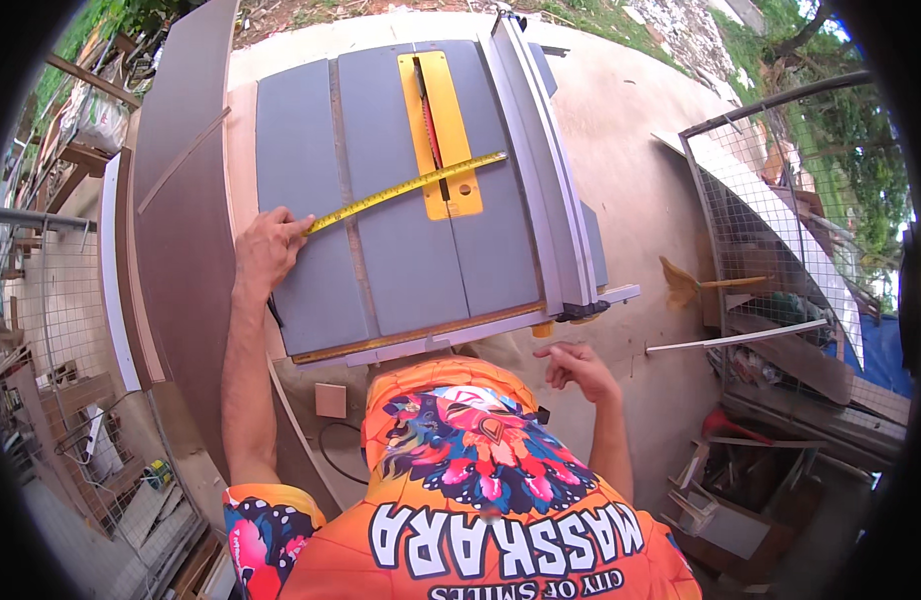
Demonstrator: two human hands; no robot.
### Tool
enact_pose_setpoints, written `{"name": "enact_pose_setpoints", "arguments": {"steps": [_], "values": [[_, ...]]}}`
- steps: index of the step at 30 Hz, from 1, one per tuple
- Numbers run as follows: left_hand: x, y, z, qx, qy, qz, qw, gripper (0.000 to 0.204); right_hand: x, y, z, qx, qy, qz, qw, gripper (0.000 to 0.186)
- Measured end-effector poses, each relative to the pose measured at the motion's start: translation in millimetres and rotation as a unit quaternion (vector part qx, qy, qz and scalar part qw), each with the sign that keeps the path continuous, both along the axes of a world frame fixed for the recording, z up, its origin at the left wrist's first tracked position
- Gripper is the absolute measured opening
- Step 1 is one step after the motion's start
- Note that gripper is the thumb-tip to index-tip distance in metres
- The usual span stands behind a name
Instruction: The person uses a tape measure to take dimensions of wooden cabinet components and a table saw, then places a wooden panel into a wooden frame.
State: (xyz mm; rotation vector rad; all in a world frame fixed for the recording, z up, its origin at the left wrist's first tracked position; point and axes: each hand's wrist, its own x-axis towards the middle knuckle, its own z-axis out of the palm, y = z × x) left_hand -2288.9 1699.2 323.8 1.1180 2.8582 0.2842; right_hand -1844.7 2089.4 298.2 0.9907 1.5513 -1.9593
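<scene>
My left hand is closed at the left side of the grey table saw, gripping the end of a yellow tape measure. The extended blade of the tape slants across the tabletop, over the yellow throat plate, and its far end stops just short of the rip fence. A saw blade with a red part stands in the slot of the plate. By the front rail, near the fence handle, my right hand hovers with loosely bent fingers, the index finger apart, and nothing visible in it.
Left of the saw lies a long brown board with a thin strip on it. Wire mesh panels stand at the right. Wood scraps pile up at lower right. A small square wood piece lies near the saw's front.
</scene>
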Motion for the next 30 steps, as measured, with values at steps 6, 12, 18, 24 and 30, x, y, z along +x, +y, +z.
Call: {"name": "enact_pose_setpoints", "arguments": {"steps": [6, 12, 18, 24, 30], "values": [[-35.4, 13.3, 4.4, -0.025, 0.013, -0.035, 0.999, 0.035, 50.8, -31.3, -97.5, 0.085, -0.189, 0.012, 0.978, 0.052], [-57.5, 29.0, 1.1, -0.021, 0.027, -0.063, 0.997, 0.035, 67.3, -16.0, -134.2, 0.088, -0.253, -0.023, 0.963, 0.051], [-62.0, 28.5, -2.1, -0.011, 0.021, -0.065, 0.998, 0.034, 62.6, -0.5, -142.3, 0.067, -0.277, -0.063, 0.956, 0.041], [-63.6, 33.6, -1.9, -0.009, 0.035, -0.075, 0.997, 0.031, 38.0, 7.1, -144.2, 0.051, -0.278, -0.03, 0.959, 0.037], [-54.1, 37.5, -1.6, -0.035, 0.036, -0.069, 0.996, 0.033, 26.1, 15.5, -145.4, 0.04, -0.269, -0.035, 0.962, 0.03]]}}
